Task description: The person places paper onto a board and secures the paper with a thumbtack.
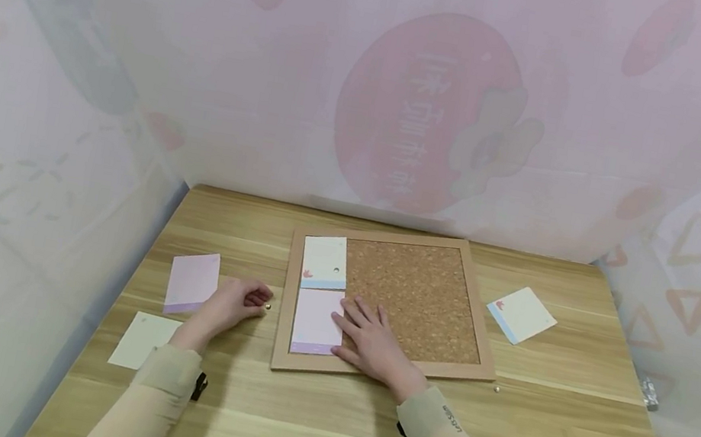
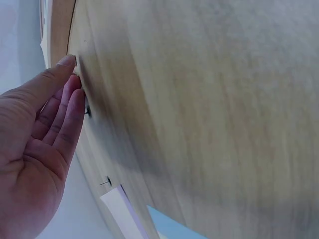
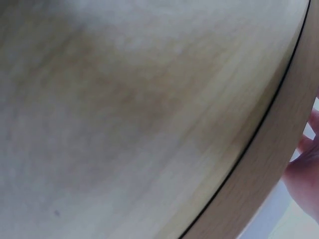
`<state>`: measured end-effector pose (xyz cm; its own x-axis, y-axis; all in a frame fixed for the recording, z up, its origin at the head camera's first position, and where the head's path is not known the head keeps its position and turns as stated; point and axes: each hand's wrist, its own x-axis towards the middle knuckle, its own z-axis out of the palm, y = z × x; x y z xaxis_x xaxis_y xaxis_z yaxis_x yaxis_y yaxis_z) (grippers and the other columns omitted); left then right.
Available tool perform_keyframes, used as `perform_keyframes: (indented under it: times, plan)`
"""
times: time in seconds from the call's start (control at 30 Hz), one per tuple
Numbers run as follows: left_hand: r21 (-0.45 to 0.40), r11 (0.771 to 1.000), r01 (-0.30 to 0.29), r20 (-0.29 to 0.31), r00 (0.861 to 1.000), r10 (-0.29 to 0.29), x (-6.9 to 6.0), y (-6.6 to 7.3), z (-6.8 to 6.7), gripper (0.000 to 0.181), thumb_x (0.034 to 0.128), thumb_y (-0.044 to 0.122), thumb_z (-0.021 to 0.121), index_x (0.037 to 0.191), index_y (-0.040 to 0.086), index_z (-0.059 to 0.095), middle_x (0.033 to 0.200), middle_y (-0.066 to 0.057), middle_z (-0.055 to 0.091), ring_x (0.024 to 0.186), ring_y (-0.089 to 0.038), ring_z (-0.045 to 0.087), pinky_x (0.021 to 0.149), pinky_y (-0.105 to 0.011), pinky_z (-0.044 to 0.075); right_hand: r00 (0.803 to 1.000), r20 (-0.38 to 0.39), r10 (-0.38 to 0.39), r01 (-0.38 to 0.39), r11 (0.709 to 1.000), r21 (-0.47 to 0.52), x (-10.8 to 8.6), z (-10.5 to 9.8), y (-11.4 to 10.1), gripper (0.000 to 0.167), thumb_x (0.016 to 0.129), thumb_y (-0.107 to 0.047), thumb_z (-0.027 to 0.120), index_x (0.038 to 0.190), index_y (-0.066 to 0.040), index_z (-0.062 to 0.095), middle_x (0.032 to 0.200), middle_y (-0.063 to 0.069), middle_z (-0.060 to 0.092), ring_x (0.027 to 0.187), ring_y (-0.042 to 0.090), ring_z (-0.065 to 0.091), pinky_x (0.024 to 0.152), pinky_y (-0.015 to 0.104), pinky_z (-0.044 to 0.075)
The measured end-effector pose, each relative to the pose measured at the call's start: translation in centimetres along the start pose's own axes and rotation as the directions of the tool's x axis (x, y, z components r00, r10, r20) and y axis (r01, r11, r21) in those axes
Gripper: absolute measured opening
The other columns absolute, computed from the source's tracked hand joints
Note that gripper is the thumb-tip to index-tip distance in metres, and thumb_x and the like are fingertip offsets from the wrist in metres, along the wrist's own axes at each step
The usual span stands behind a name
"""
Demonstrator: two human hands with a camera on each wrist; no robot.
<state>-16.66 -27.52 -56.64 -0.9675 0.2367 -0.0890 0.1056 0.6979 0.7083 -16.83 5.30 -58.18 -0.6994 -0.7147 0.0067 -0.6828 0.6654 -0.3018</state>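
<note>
A wood-framed cork board lies on the table, with a white note with a blue strip at its upper left. Below that note is a purple note. My right hand rests on the board with fingers spread, the fingertips touching the purple note's right edge. Left of the board, my left hand is low over the table, fingers loosely bent, close to a small push pin. In the left wrist view the thumb and fingers stand slightly apart, and a pin shows beside the fingers.
Another purple note and a pale cream note lie at the left. To the right are a blue-striped white note and a small pin. A pin head sits on the board's upper note.
</note>
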Motion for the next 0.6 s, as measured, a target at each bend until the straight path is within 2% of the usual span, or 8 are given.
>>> perform_keyframes:
  times: [0.2,0.4,0.6]
  plan:
    - [0.024,1.000,0.006,-0.020,1.000,-0.005,0.18,0.01,0.23,0.019,0.0862,0.002,0.075,0.104,0.001,0.071,0.103,-0.014,0.075,0.092,-0.024,0.072,0.083,-0.037,0.060,1.000,0.007,0.004,-0.004,1.000,-0.002,0.01,-0.06,0.05,0.064,0.099,-0.051,0.055,0.153,-0.019,0.042,0.165,0.007,0.031,0.154,0.035,0.024,0.119,0.068,0.022]
    - [0.108,0.994,0.004,-0.044,0.999,0.001,0.55,-0.15,0.40,0.010,0.0872,0.005,0.074,0.097,0.006,0.073,0.094,-0.008,0.075,0.086,-0.019,0.071,0.081,-0.038,0.059,1.000,0.004,0.009,-0.009,1.000,-0.011,0.07,-0.03,0.02,0.064,0.099,-0.053,0.054,0.153,-0.021,0.042,0.165,0.006,0.030,0.154,0.034,0.022,0.119,0.068,0.022]
    - [0.157,0.988,-0.003,-0.075,0.997,0.015,0.53,-0.36,0.67,0.007,0.0867,0.008,0.076,0.093,0.010,0.074,0.091,-0.004,0.075,0.083,-0.016,0.069,0.081,-0.039,0.058,1.000,0.011,0.014,-0.014,1.000,-0.012,0.16,0.16,0.07,0.064,0.099,-0.053,0.054,0.153,-0.022,0.042,0.166,0.004,0.029,0.155,0.033,0.021,0.119,0.068,0.021]
